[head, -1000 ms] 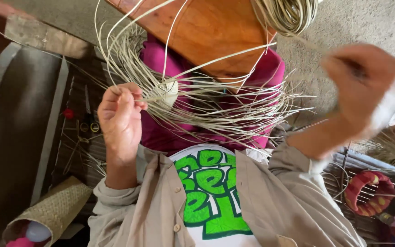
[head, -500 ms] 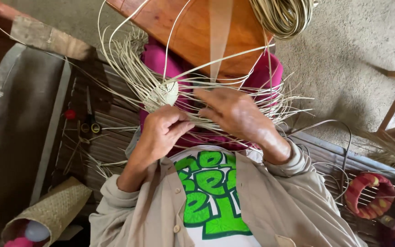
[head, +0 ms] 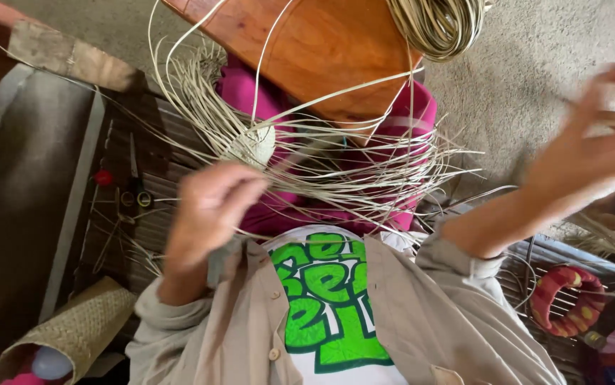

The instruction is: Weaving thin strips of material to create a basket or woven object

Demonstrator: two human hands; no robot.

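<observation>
A small round woven straw centre [head: 254, 146] lies over my lap on magenta cloth [head: 393, 121], with long pale strands [head: 364, 182] fanning out from it. My left hand [head: 211, 207] is curled on the strands just below that centre. My right hand [head: 600, 142] is raised far to the right and blurred, with its fingers pinched on something pale that looks like a strand. A reddish wooden board [head: 322, 50] rests beyond the weave. On the board's far end sits a coil of straw [head: 436, 25].
A woven bag [head: 72, 331] lies at the lower left with scissors [head: 135, 194] and a small red object [head: 103, 177] above it. A red and yellow ring [head: 567, 303] sits at the lower right. Grey concrete floor [head: 521, 64] spreads beyond the board.
Half a second ago both hands met at the weave. My right hand has since swung out and up to the right. My left hand has stayed by the woven centre.
</observation>
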